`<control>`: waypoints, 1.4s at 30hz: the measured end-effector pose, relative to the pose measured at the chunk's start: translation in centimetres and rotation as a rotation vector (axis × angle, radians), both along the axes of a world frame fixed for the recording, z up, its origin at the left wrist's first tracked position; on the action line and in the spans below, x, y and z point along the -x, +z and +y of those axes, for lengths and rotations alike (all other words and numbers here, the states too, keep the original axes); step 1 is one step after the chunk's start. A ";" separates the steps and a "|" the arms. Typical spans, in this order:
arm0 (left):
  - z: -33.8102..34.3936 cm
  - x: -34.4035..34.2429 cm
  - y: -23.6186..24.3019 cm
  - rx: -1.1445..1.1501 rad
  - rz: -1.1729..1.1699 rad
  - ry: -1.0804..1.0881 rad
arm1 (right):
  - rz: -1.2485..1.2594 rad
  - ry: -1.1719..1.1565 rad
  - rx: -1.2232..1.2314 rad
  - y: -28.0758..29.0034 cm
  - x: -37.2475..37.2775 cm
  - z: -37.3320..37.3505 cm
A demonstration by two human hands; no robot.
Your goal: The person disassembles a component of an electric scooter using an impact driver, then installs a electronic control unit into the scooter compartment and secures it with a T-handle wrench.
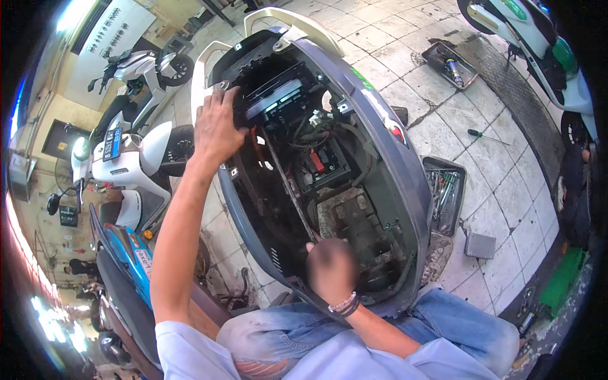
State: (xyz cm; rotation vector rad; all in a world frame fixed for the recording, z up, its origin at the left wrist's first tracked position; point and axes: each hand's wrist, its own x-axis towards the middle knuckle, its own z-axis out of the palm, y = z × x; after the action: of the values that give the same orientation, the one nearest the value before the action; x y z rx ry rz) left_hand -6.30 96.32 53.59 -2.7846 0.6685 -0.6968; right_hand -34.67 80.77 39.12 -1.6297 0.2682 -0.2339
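Observation:
Before me stands a scooter body [387, 136] with grey-blue side panels and its seat area uncovered. A long black plastic panel [269, 190] lies along the left side of the opening, its thin edge running from far to near. My left hand [218, 123] is closed over the panel's far end, fingers on top and thumb toward the opening. At the near end, my right hand [332, 269] grips the panel's edge; most of this hand is blurred, with fingertips showing. Inside the opening are a red connector [316, 161], wires and hoses, and a dirty engine block [348, 215].
To the right are a tray of wrenches [445, 196], a screwdriver [484, 136], a grey box [480, 246] and a black tray [449, 65] with a can. Parked scooters [130, 155] stand close on the left. A pale grab rail [294, 19] rises at the scooter's far end.

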 end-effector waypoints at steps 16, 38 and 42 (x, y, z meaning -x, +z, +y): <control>-1.4 -1.7 -0.5 -0.072 0.360 0.204 | 0.046 -0.263 -0.675 -0.1 -1.0 0.5; -1.4 -1.8 -0.8 -0.068 0.371 0.195 | 0.634 0.525 -1.668 2.3 -1.5 -2.7; -1.3 -1.7 -0.9 -0.036 0.372 0.195 | 0.654 0.299 -1.529 2.5 -0.9 -0.3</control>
State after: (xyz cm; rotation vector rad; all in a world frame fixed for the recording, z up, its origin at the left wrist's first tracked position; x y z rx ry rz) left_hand -4.56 94.98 52.66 -2.9184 0.4507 -0.1274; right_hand -33.76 80.44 41.62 -0.1469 0.5109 0.6379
